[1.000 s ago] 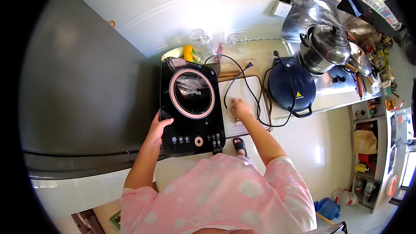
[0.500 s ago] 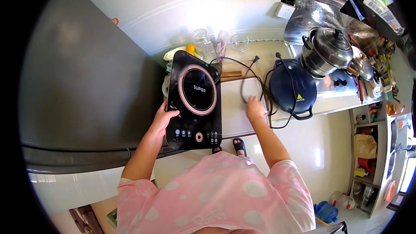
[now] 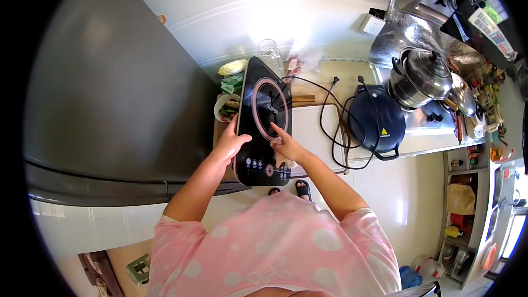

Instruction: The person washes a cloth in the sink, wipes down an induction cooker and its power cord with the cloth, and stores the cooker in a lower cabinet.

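Observation:
A black induction cooker (image 3: 253,148) with a pink ring on its glass is tilted over the counter. My left hand (image 3: 228,146) is closed on its left edge, thumb on top and fingers out of sight round the side. My right hand (image 3: 287,147) lies over the right part of the glass, index finger stretched toward the ring and the other fingers partly curled. A pale patch below that hand may be its reflection. A black power cord (image 3: 322,133) runs in loops to the right of the cooker, its plug on the counter.
A dark blue electric pan (image 3: 367,115) with its own cord sits right of a white board (image 3: 316,132). Behind stand a glass jar (image 3: 269,52) and a steel pot (image 3: 421,77) on the stove. A bowl of food (image 3: 225,107) is left of the cooker, beside a grey fridge (image 3: 121,93).
My right hand has left the cord and come left onto the cooker's glass. The cooker is tilted more steeply, and the bowl at its left now shows. My left hand keeps its hold.

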Motion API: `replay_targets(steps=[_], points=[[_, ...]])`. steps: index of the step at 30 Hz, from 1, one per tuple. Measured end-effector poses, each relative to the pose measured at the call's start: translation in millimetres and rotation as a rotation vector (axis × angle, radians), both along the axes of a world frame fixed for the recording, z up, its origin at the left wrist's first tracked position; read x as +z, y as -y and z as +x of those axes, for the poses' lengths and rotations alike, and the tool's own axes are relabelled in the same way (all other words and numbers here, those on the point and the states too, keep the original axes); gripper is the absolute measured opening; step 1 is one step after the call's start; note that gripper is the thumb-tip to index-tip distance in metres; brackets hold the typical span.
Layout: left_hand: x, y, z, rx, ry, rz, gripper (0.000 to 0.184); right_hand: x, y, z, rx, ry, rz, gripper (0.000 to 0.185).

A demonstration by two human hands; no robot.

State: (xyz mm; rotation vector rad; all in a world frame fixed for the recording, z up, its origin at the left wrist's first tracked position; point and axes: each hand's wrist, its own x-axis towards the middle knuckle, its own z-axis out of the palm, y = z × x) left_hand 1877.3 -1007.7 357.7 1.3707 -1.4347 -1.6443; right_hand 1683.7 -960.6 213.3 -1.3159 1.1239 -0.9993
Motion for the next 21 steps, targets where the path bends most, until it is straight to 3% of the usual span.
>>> replay_targets(steps=[3, 7, 10, 11, 14, 16, 19, 20, 21], points=[[6.7, -4.1, -6.1, -0.066, -0.032, -0.049, 0.083, -1.8, -1.2, -2.1, 0.041, 0.13, -0.02, 0.087], [5.7, -10.6, -18.9, -0.051, -0.085, -0.022, 0.087, 31.7, -13.3, -13.9, 0.04, 0.19, 0.185, 0.089], [-8.2, -11.4, -28.7, -0.064, 0.036, -0.23, 0.087, 39.2, -18.7, -18.8, 0.007, 0.184, 0.25, 0.085], [-10.8, -11.7, -32.8, -0.047, 0.196, -0.373, 0.086, 39.9, -19.7, -20.8, -0.004, 0.202, 0.261, 0.084], [-7.9, -4.8, -47.4, -0.026, 0.025, -0.192, 0.083, 42.4, -23.1, -27.5, -0.05, 0.227, 0.278, 0.081], [19.2, -12.8, -62.5, -0.014, -0.172, -0.039, 0.082, 45.2, -24.3, -32.5, -0.095, 0.201, 0.264, 0.08], [-11.0, -3.7, -72.6, -0.063, -0.058, -0.36, 0.082, 44.2, -22.6, -45.3, -0.038, 0.311, 0.316, 0.079], [-20.6, -0.7, -76.3, -0.073, 0.009, -0.437, 0.09, 50.3, -24.9, -48.9, -0.058, 0.312, 0.366, 0.077], [-19.9, -1.8, -80.4, -0.075, 0.042, -0.42, 0.091, 53.6, -24.8, -52.1, -0.061, 0.293, 0.365, 0.072]])
